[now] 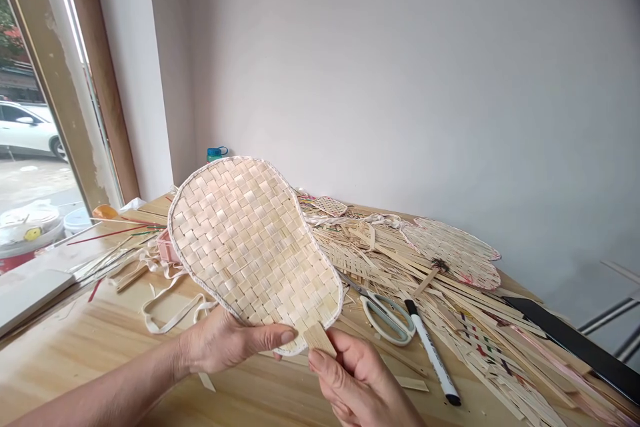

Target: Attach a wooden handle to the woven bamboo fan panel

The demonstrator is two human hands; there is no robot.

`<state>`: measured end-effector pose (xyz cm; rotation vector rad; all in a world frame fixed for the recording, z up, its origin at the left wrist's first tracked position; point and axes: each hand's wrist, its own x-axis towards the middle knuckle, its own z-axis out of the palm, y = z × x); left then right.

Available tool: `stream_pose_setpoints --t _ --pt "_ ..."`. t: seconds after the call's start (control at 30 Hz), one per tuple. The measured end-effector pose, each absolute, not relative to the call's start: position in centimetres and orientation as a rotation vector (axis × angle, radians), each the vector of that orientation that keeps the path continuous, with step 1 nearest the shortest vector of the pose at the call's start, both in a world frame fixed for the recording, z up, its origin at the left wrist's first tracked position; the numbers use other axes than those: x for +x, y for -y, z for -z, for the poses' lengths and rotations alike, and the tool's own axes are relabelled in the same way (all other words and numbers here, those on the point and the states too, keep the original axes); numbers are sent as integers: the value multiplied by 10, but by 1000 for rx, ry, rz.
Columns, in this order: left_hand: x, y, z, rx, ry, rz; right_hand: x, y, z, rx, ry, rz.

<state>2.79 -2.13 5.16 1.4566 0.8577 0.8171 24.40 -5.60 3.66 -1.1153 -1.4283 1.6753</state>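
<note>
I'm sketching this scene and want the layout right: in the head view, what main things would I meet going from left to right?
White car, woven fan, scissors, marker, long black object.

Pale straw checks on a woven fan (250, 247), with white twisted edging (342, 293).
Its handle strip (320, 339) is light tan; the worktop (250, 397), honey-tan with wavy grain. The scissors (371, 296) have off-white handles lined in grey-green, the marker (433, 355) is white with black ends, the lobed woven piece (450, 247) is straw with pinkish-red marks, and the bottle (214, 159) is teal under a blue lid (217, 151).
</note>
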Motion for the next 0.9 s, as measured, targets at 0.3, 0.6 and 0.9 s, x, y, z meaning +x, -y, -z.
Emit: stream_pose_setpoints --t 0.3,0.6,0.9 --pt "27 18 -51 1492 -864 -760 246 52 -32 -1108 1397 -1720" --pt "24 15 -41 1461 -828 -727 246 51 -29 -1127 1568 -1519" --pt "23 6 -42 1445 -721 -703 246 40 -16 -1090 1443 -1736"
